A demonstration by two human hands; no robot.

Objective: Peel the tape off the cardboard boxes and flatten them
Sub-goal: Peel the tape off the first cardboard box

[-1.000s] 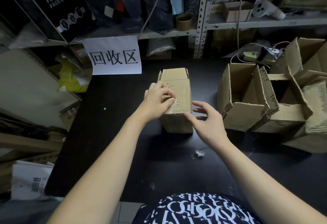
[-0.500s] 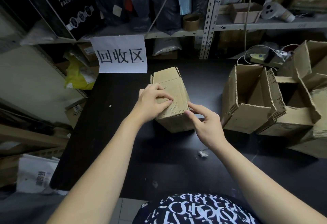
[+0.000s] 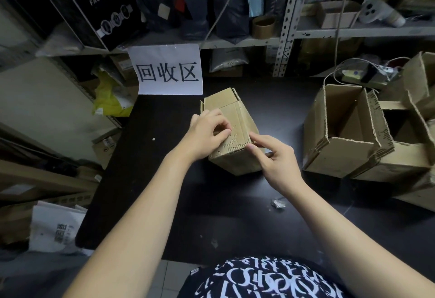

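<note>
A small brown cardboard box [image 3: 237,114] stands skewed in the middle of the black table [image 3: 146,180], its far flap partly raised. My left hand [image 3: 206,136] lies on the box's top, thumb and forefinger pinched together at the clear tape there; the tape itself barely shows. At the near right corner of the box, my right hand [image 3: 274,158] grips with the thumb on the top edge and the fingers down the right side.
Several open, torn cardboard boxes [image 3: 341,142] crowd the table's right side. A crumpled wad of tape [image 3: 278,203] lies near my right forearm. A white paper sign [image 3: 168,69] hangs from the shelf behind. Metal shelving holds a tape roll [image 3: 263,27] and bags.
The box has turned so its near end points right. My right hand closed in from beside the box and took hold of its near right corner. My left hand stayed on top.
</note>
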